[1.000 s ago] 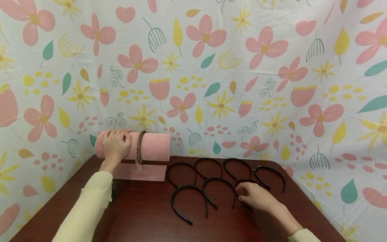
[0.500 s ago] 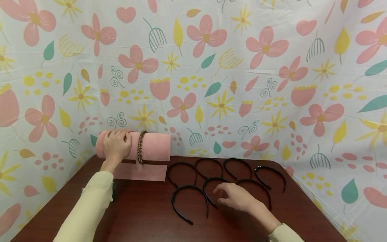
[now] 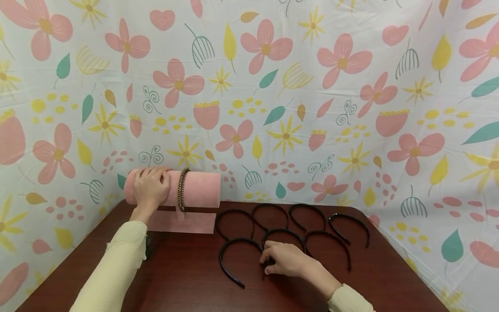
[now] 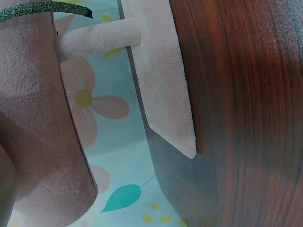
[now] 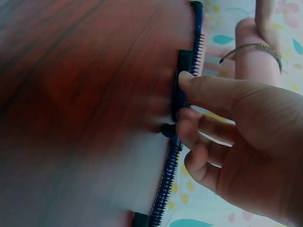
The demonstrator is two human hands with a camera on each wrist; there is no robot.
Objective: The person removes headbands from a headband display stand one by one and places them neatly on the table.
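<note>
My left hand [image 3: 153, 186] rests over the left part of a pink plush roll [image 3: 202, 189], gripping it from above. A gold-toned toothed headband [image 3: 181, 190] loops round the roll near its middle. My right hand [image 3: 286, 260] is at the front-left black headband [image 3: 241, 238], its thumb and fingers pinching that band's right end. In the right wrist view, the thumb lies on the dark blue-black headband end [image 5: 181, 92], and the fingers curl behind it. The left wrist view shows the roll [image 4: 35, 104] close up, with a glittery green-gold band [image 4: 52, 8] on it.
The roll stands on a pink base [image 3: 187, 222] at the table's back left. Several black headbands lie on the dark wooden table [image 3: 187, 273], including one at the far right [image 3: 356, 223] and one behind the right hand [image 3: 284, 230]. Floral fabric [image 3: 249, 104] hangs behind.
My right hand has moved left from the right-hand headbands to the front-left one, which has shifted slightly left. The left hand stays on the roll.
</note>
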